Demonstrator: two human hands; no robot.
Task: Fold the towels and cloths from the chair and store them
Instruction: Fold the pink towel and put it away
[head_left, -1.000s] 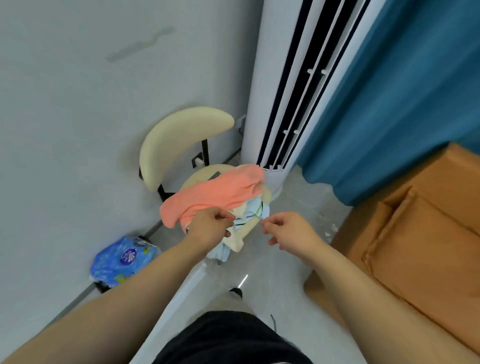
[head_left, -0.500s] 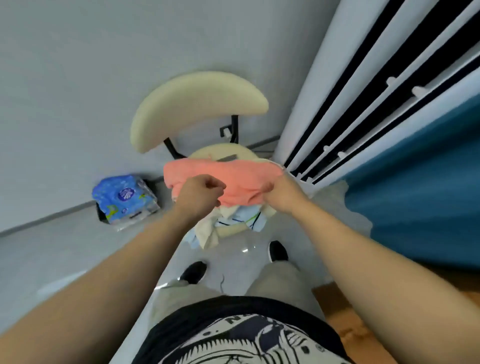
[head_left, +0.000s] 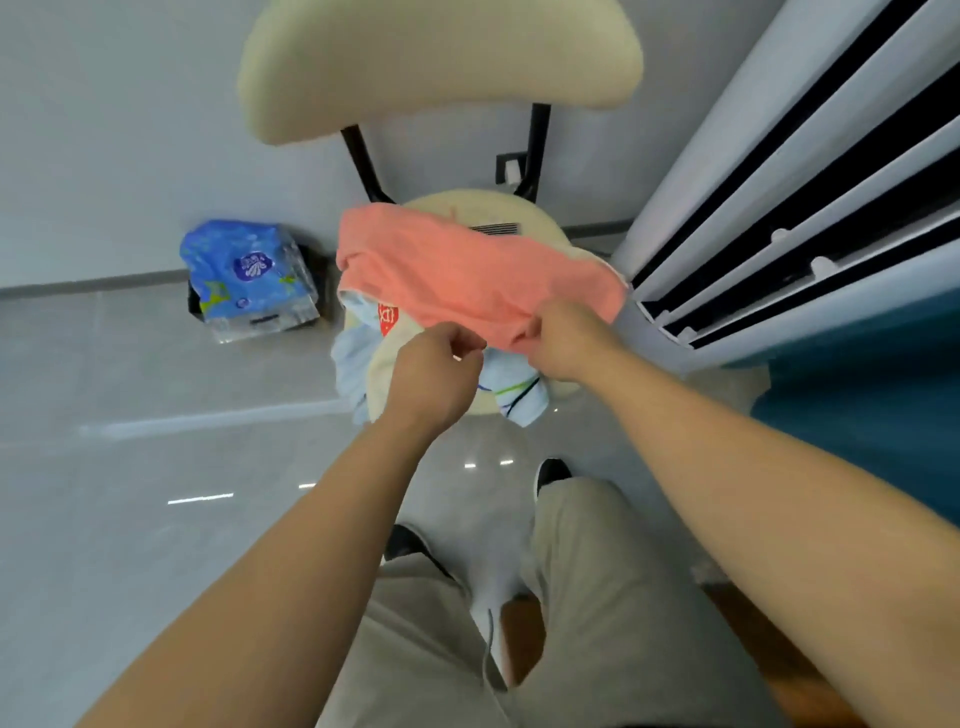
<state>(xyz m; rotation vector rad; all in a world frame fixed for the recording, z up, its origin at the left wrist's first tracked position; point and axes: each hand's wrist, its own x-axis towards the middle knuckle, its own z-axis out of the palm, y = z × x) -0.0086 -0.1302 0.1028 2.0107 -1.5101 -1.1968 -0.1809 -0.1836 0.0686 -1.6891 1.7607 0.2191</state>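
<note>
A coral-pink cloth (head_left: 467, 270) lies across the round cream seat of the chair (head_left: 540, 223). It sits on top of a pale blue striped cloth (head_left: 514, 389) and a cream cloth with a red label (head_left: 387, 317), both hanging over the seat's near edge. My right hand (head_left: 569, 340) grips the pink cloth's near edge towards its right end. My left hand (head_left: 436, 371) has its fingers curled at the same edge, just left of the right hand, and pinches it. The cloths cover much of the seat.
A blue plastic pack of tissues (head_left: 249, 275) stands on the grey floor by the wall, left of the chair. A tall white air conditioner (head_left: 779, 182) stands close on the right, with a teal curtain (head_left: 872, 395) beside it. My legs and shoes are just below the chair.
The view has closed in on the chair and tipped downward. My hands have drawn together along the pink cloth's near edge, the left one sliding right towards the right hand.
</note>
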